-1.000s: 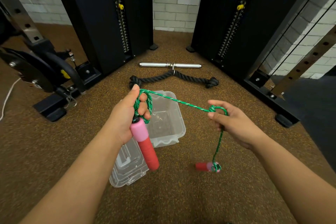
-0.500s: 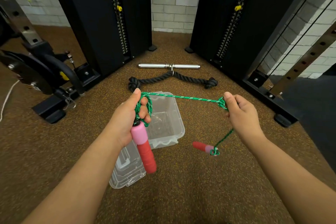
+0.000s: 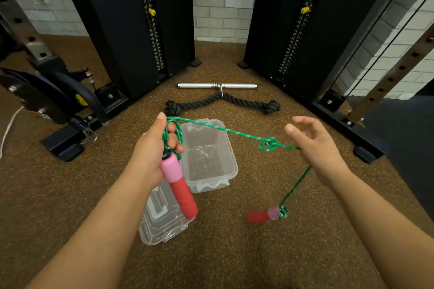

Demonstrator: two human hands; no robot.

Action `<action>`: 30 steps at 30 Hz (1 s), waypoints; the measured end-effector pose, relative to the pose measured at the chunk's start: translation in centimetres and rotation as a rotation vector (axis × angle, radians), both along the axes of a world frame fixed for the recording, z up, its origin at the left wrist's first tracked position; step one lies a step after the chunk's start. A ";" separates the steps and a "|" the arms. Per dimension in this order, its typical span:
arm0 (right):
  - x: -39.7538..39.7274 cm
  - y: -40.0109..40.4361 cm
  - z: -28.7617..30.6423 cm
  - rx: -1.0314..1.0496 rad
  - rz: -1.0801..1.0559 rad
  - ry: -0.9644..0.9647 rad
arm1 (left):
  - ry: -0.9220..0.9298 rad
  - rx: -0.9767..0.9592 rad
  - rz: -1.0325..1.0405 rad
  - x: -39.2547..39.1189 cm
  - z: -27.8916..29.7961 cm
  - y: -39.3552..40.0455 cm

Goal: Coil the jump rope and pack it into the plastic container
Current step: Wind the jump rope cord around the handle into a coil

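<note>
Two hands apart, left hand [image 3: 152, 155] gripping green braided jump rope [image 3: 225, 129] coils w/ pink-red handle [image 3: 179, 186], right hand [image 3: 317, 148] fingers loose (rope draped across), clear plastic container [image 3: 231, 169] below.

Counts: two hands, left hand [image 3: 152, 152] and right hand [image 3: 319, 148]. One green jump rope [image 3: 225, 129] with two pink-red handles: near-left handle [image 3: 179, 185], near-right handle [image 3: 266, 214]. One knot [image 3: 269, 143] midway on the rope. One clear plastic container [image 3: 231, 164], one clear lid [image 3: 159, 223]. Far: one metal bar [image 3: 217, 85], one black rope attachment [image 3: 223, 102]. Two yellow pins: left pin [image 3: 152, 12], right pin [image 3: 305, 10].
</note>
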State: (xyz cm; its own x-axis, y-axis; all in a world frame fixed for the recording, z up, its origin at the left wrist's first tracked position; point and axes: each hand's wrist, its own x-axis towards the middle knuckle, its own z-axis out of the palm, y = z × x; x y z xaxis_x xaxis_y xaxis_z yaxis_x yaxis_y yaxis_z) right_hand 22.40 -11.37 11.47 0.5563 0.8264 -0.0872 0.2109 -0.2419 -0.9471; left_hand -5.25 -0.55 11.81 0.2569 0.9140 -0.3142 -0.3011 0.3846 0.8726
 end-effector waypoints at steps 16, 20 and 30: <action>-6.0 0.1 -0.1 -0.051 0.576 -0.114 | 0.163 0.099 -0.652 3.9 0.8 -4.1; -6.9 0.3 0.3 -0.022 0.680 0.054 | 0.152 0.114 -0.717 4.1 1.3 -4.4; -5.1 0.4 -2.5 -0.193 0.503 -0.112 | -0.073 -0.043 -0.534 3.6 1.3 -3.8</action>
State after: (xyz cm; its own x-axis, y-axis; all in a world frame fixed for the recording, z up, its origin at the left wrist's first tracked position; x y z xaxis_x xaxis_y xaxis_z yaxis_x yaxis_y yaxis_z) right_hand 17.26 -10.99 9.01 0.1116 0.9676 -0.2266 0.4424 -0.2526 -0.8605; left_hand -1.68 -4.37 13.13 0.7050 0.6366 -0.3126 -0.1126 0.5357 0.8369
